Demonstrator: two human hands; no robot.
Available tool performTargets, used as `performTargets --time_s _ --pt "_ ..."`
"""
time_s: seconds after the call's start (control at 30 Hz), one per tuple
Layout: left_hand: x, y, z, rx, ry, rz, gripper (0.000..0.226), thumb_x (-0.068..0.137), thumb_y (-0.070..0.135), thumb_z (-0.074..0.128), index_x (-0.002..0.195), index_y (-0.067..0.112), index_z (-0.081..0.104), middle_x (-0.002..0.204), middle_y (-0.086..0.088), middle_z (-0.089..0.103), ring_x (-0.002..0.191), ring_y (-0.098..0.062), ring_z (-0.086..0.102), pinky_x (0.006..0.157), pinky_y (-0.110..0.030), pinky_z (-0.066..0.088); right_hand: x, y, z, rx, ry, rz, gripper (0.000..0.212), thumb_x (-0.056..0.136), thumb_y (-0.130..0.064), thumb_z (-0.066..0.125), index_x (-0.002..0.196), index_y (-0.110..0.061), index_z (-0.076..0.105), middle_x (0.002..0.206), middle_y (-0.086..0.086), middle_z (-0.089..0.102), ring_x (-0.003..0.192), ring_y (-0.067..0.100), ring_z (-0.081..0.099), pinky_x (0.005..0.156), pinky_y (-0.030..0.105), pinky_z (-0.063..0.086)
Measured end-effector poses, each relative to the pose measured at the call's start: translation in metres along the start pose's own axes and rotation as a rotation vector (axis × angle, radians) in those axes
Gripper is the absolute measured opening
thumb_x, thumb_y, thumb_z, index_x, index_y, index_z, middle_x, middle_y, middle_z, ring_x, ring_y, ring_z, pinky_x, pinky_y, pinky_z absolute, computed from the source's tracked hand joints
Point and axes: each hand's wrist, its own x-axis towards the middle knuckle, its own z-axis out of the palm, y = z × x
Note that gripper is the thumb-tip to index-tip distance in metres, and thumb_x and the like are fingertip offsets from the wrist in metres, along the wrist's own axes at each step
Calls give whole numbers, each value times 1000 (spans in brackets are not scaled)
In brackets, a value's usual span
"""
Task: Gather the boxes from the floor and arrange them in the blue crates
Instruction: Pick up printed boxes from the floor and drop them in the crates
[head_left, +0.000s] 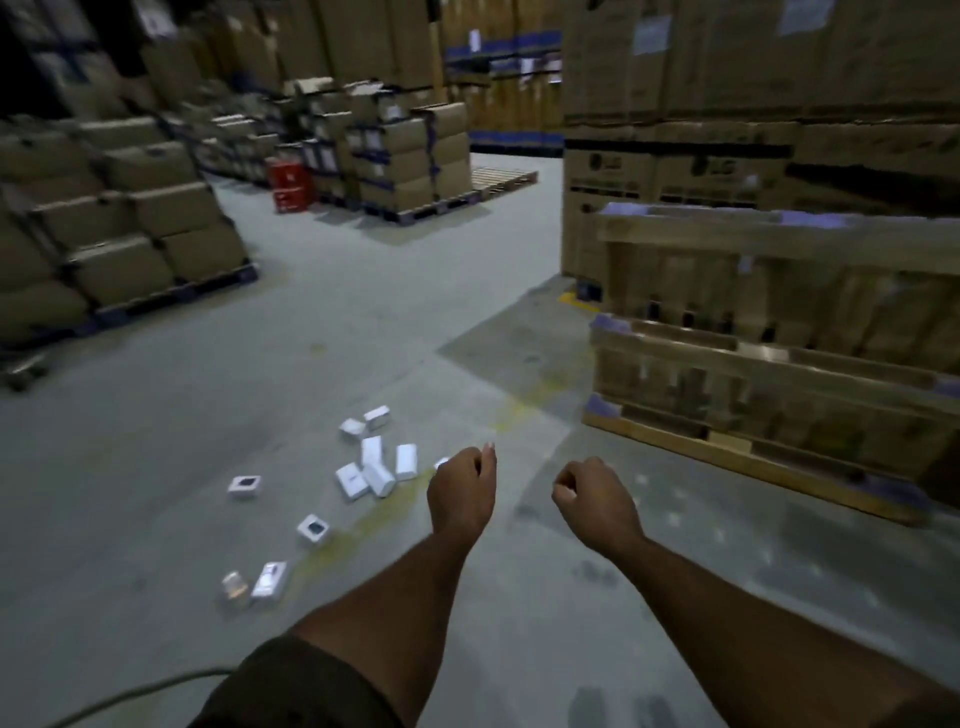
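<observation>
Both hands, left (460, 488) and right (592, 499), hung loosely curled and held nothing above the small white boxes (371, 470) scattered on the floor (156, 415), where outlying boxes risked being overlooked.

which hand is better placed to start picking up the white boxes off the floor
Probably the left hand: the white boxes lie scattered just to its left, while the right hand is farther away. Both hands hold nothing.

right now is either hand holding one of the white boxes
No, the left hand and right hand are both loosely curled and hold nothing, while the white boxes lie scattered on the floor.
</observation>
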Motion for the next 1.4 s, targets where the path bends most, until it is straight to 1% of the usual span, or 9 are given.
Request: performTargets --time_s 0.17,0.27,0.47,0.6,0.7,0.87,1.0,1.2,1.4 --pt "43 -96 -66 55 109 -130 50 104 44 38 78 10 64 87 -11 71 88 -32 65 66 -33 38 28 -101 72 14 -55 -147 16 90 -31 56 89 -21 68 94 1 57 91 19 56 73 33 48" --pt "57 -148 -100 93 167 -219 49 104 44 38 77 11 62 89 -12 72 90 -35 65 71 -36 46 39 -155 112 28 -105 -222 15 90 -30 55 86 -20 66 94 2 56 92 20 56 73 34 48" --pt "72 -242 -139 70 268 -422 47 101 45 42 70 12 54 81 -11 70 83 -36 66 67 -37 48 59 -239 184 81 -204 -370 13 90 -26 58 85 -18 67 89 2 57 89 21 59 70 32 45" --pt "93 -288 -155 42 305 -525 32 97 44 48 87 20 66 85 -2 74 87 -28 68 71 -33 51 84 -277 234 130 -293 -424 10 89 -27 59 90 -19 66 95 3 59 93 21 60 72 31 44" --pt "119 -320 -166 15 290 -571 23 96 43 50 95 28 67 84 4 75 85 -21 70 73 -30 51 115 -299 272 140 -370 -455 19 89 -30 59 103 -18 64 103 5 60 99 21 59 82 34 47" --pt "170 -361 -187 19 311 -665 20 94 38 54 89 24 68 81 7 75 82 -17 69 73 -29 50 170 -340 326 143 -480 -494 20 89 -28 60 107 -19 62 103 3 59 101 20 58 83 33 45" --pt "205 -392 -200 27 319 -737 22 86 39 53 77 24 66 70 9 71 73 -16 69 70 -33 55 202 -373 360 158 -552 -531 21 89 -25 59 109 -19 62 104 2 57 102 21 57 83 32 44" --pt "245 -441 -209 11 321 -763 19 84 41 54 83 26 66 73 9 72 71 -18 71 71 -34 57 229 -416 407 166 -603 -535 21 89 -24 60 109 -19 62 101 3 58 103 20 58 84 30 41" --pt "289 -509 -226 -15 274 -748 21 84 41 54 83 26 68 73 9 72 70 -17 70 71 -35 58 256 -459 466 105 -614 -505 22 89 -25 59 110 -17 62 103 6 58 103 22 59 86 34 47"
